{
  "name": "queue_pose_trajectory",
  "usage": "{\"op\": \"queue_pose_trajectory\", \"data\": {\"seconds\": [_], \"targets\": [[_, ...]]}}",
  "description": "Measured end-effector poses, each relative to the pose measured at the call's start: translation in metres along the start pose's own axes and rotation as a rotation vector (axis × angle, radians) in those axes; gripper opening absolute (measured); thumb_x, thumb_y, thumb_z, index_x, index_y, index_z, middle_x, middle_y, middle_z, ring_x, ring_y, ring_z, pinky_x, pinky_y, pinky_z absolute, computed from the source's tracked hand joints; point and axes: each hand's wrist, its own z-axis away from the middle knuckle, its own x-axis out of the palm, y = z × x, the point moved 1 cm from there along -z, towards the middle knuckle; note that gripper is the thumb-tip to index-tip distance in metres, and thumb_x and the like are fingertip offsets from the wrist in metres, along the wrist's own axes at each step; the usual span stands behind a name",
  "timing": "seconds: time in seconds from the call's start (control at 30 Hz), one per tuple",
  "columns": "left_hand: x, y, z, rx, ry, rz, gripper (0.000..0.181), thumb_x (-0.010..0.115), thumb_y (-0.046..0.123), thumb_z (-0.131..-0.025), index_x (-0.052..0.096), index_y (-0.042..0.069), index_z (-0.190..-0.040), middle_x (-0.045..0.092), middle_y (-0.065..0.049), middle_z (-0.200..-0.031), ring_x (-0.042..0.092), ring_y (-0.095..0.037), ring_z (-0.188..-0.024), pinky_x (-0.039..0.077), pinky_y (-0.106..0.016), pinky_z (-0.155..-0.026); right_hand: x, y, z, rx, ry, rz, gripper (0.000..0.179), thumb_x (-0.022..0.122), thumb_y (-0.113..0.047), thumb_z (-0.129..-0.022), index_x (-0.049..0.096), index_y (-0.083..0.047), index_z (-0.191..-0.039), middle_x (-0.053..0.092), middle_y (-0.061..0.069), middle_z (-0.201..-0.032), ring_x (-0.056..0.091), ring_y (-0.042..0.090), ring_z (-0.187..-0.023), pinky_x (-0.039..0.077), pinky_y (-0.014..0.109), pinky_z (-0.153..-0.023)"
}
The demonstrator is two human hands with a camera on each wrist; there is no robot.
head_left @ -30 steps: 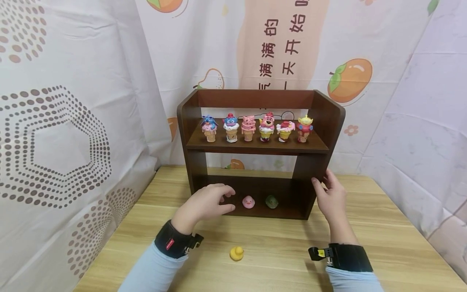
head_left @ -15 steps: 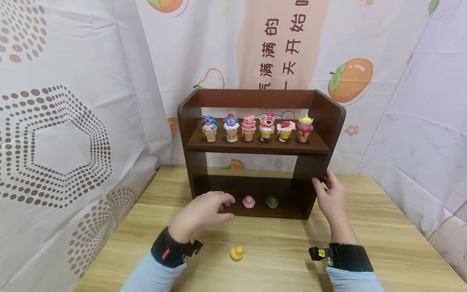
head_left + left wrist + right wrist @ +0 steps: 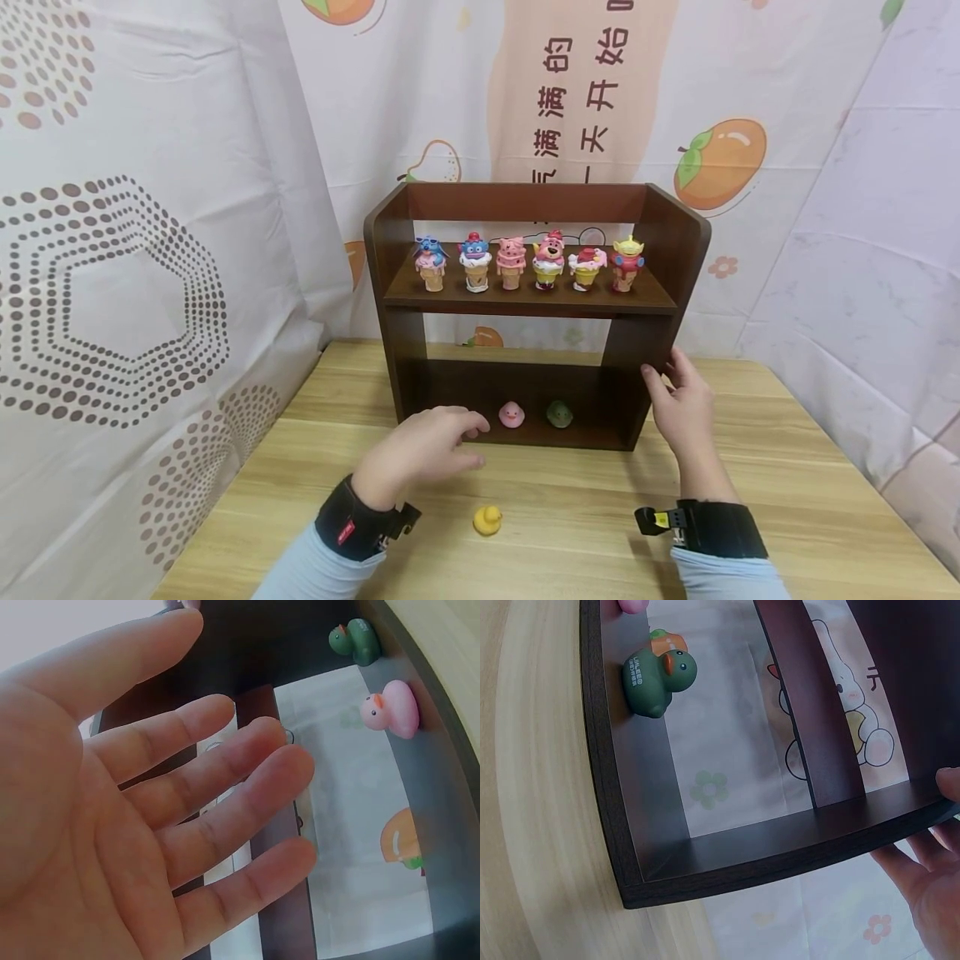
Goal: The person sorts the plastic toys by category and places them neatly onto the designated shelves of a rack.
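A dark brown two-tier shelf (image 3: 680,258) stands on the table. My right hand (image 3: 684,408) grips its right side panel, thumb at the front edge and fingers round the outside. In front of the lower left part hovers my left hand (image 3: 423,448), holding nothing, its fingers spread and relaxed in the left wrist view. On the lower tier sit a pink rubber duck (image 3: 512,415) and a green rubber duck (image 3: 650,682). A yellow rubber duck (image 3: 487,521) lies on the tabletop, below and right of the left hand.
Several ice-cream-cone figurines (image 3: 511,264) stand in a row on the upper tier. The wooden table (image 3: 570,508) reaches beyond the shelf on both sides. Behind and at the sides hang printed curtains (image 3: 787,250).
My left hand has moved down and nearer to the table's front, away from the lower tier. The right hand stays on the side panel, and the ducks have not moved.
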Motion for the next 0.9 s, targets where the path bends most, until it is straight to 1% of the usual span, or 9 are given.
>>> {"op": "queue_pose_trajectory", "data": {"seconds": [0.13, 0.37, 0.6, 0.7, 0.83, 0.9], "targets": [[0.003, 0.002, 0.001, 0.010, -0.005, -0.025, 0.038, 0.074, 0.033, -0.091, 0.071, 0.017, -0.124, 0.070, 0.002, -0.113, 0.064, -0.011, -0.101, 0.054, -0.033, -0.086, 0.000, 0.000, 0.000, 0.006, -0.004, 0.003, 0.046, 0.068, -0.012, -0.099, 0.058, -0.011, -0.144, 0.065, 0.013, -0.133, 0.061, 0.033, -0.123, 0.047, 0.008, -0.081], [0.008, 0.005, 0.001, 0.002, -0.041, -0.032, 0.043, 0.076, 0.038, -0.090, 0.070, 0.016, -0.127, 0.069, 0.004, -0.114, 0.063, -0.006, -0.091, 0.055, -0.030, -0.080, 0.000, -0.001, 0.000, 0.007, -0.004, 0.002, 0.046, 0.067, -0.013, -0.099, 0.058, -0.012, -0.144, 0.065, 0.012, -0.133, 0.061, 0.032, -0.123, 0.047, 0.009, -0.082], [0.015, 0.009, 0.001, -0.015, -0.089, -0.033, 0.042, 0.075, 0.039, -0.090, 0.070, 0.021, -0.128, 0.068, 0.006, -0.116, 0.063, -0.006, -0.092, 0.054, -0.030, -0.080, 0.001, 0.000, 0.000, 0.012, -0.001, -0.003, 0.045, 0.067, -0.013, -0.099, 0.058, -0.010, -0.143, 0.066, 0.013, -0.132, 0.061, 0.033, -0.123, 0.048, 0.010, -0.082], [0.017, 0.010, 0.001, -0.019, -0.116, -0.045, 0.044, 0.075, 0.038, -0.089, 0.070, 0.020, -0.129, 0.067, 0.006, -0.120, 0.063, -0.008, -0.098, 0.054, -0.033, -0.084, 0.001, 0.000, 0.000, 0.012, 0.000, 0.003, 0.045, 0.067, -0.013, -0.099, 0.058, -0.010, -0.143, 0.066, 0.013, -0.132, 0.061, 0.033, -0.122, 0.047, 0.009, -0.082], [0.020, 0.013, 0.002, -0.024, -0.160, -0.053, 0.048, 0.075, 0.038, -0.088, 0.069, 0.020, -0.132, 0.066, 0.006, -0.126, 0.062, -0.012, -0.112, 0.052, -0.037, -0.094, 0.001, 0.000, 0.000, 0.013, -0.001, 0.007, 0.045, 0.067, -0.013, -0.099, 0.058, -0.010, -0.143, 0.065, 0.014, -0.133, 0.061, 0.033, -0.123, 0.047, 0.008, -0.081], [0.022, 0.015, 0.002, -0.029, -0.184, -0.046, 0.049, 0.076, 0.038, -0.087, 0.068, 0.020, -0.133, 0.066, 0.005, -0.127, 0.061, -0.013, -0.116, 0.051, -0.039, -0.098, 0.000, 0.000, 0.000, 0.013, -0.002, 0.005, 0.045, 0.067, -0.013, -0.099, 0.058, -0.009, -0.143, 0.065, 0.013, -0.133, 0.061, 0.033, -0.123, 0.047, 0.009, -0.082]]}}
